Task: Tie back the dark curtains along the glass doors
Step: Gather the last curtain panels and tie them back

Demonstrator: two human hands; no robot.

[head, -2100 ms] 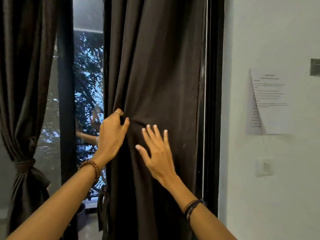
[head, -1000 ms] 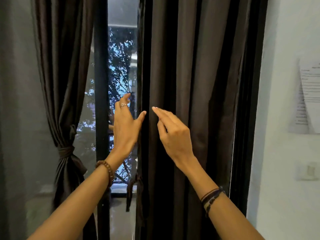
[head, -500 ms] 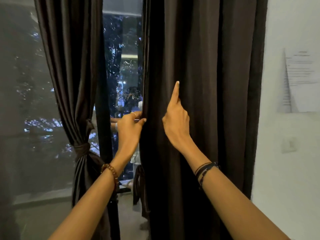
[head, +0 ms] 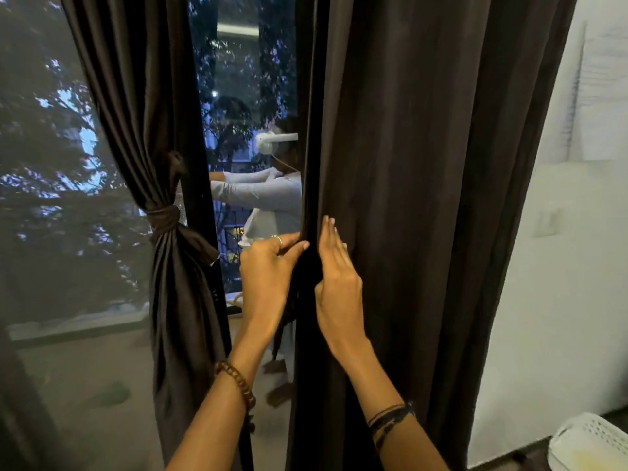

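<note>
From the head view, the left hand [head: 263, 273] pinches the inner edge of the loose right curtain [head: 424, 198] between its fingers, the right hand [head: 336, 283] lies flat on it with fingers together, and the left curtain [head: 146, 113] hangs tied beside the glass door [head: 51, 164].

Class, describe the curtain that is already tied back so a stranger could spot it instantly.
Start at the glass doors. Two dark curtains hang there; take the tied curtain on the left, away from the hands. Unlike the loose curtain beside it, a knotted band cinches it at mid-height.
</note>
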